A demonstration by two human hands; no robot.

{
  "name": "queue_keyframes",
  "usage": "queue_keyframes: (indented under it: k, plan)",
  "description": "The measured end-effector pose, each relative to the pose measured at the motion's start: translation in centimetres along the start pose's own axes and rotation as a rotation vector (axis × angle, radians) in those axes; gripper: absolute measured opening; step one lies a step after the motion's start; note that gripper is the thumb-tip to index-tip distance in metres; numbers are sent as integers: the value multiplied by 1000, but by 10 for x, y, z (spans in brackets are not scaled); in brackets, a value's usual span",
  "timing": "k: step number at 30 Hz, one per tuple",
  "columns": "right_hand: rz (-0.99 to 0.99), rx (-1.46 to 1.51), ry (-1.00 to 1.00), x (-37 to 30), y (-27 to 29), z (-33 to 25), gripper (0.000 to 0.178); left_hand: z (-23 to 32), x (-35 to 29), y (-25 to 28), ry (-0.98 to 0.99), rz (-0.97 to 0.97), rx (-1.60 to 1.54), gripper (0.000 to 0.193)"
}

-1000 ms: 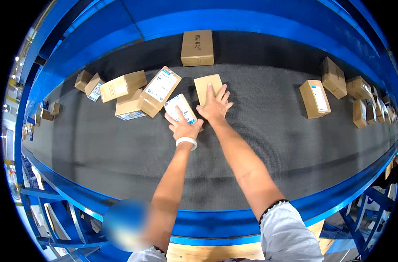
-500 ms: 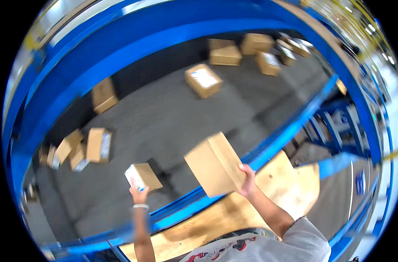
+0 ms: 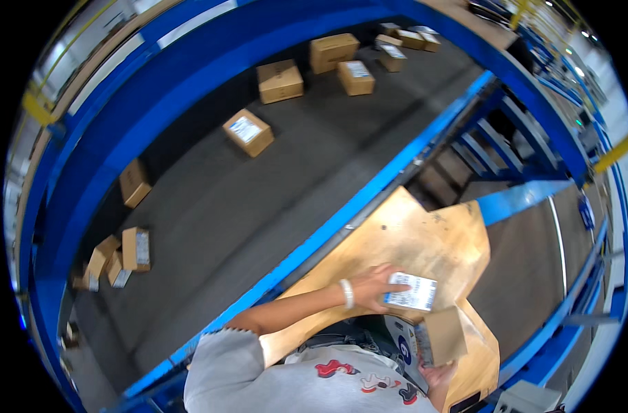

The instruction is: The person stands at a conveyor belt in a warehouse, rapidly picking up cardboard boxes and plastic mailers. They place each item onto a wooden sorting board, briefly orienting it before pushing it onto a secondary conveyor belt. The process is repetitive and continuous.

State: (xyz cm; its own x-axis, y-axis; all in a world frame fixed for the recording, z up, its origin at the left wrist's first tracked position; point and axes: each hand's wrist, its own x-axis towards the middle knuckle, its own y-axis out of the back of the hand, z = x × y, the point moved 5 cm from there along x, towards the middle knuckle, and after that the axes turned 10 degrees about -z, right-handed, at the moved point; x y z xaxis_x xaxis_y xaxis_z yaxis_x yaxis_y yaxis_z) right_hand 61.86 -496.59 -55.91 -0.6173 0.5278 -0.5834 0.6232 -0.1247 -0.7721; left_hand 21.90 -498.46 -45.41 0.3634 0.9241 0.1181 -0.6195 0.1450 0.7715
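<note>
On my feed two boxes are off the belt (image 3: 293,158) and at the wooden desk (image 3: 431,237), one per hand. Left hand (image 3: 379,283) is part-closed round the near end of the labelled box (image 3: 413,292), fingers over its edge, label up; can't tell if the box bears on the desk or is held just above it. Right hand (image 3: 438,374) has the brown box (image 3: 443,336) by its lower end, tilted, just beside the labelled one; some fingers hidden under it, so exact closure there I can't call. Neither box is let go. Left on the belt: a white-labelled carton (image 3: 248,133) mid-belt, a plain carton (image 3: 135,183) by the far wall, a cluster (image 3: 136,249) at lower left, and a larger group (image 3: 335,53) toward the top; no hand on any of those. Versus half a second ago: left hand was on the labelled box down on the belt, right hand had the brown box near the blue rail (image 3: 377,182); now both are past the rail, over the desk side, close together. View has swung right, so I don't read belt motion from carton shifts.
</note>
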Motion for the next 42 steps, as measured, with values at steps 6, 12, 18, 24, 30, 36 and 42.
queue_keyframes:
  k: [6,12,18,24,30,36,42]
  plan:
    - [492,-37,564,-30,20,-11,82,-149,-24,166,279,837,48,46]
    - [518,-204,519,14,-2,4,84,-468,-253,298,1541,1055,215,121]
    - [692,-375,377,-21,12,-35,88,-639,-236,316,1850,419,298,120]
    - [1093,-332,493,-58,46,-58,59,-661,-241,269,1513,679,30,106]
    - [661,-252,677,54,-31,-56,68,-536,-412,189,1029,1220,-1040,93]
    - [962,-161,693,100,3,-194,78,-349,-325,154,699,968,-981,93]
    - [-121,-2201,936,169,-283,-32,116,-183,-197,183,390,645,-821,113]
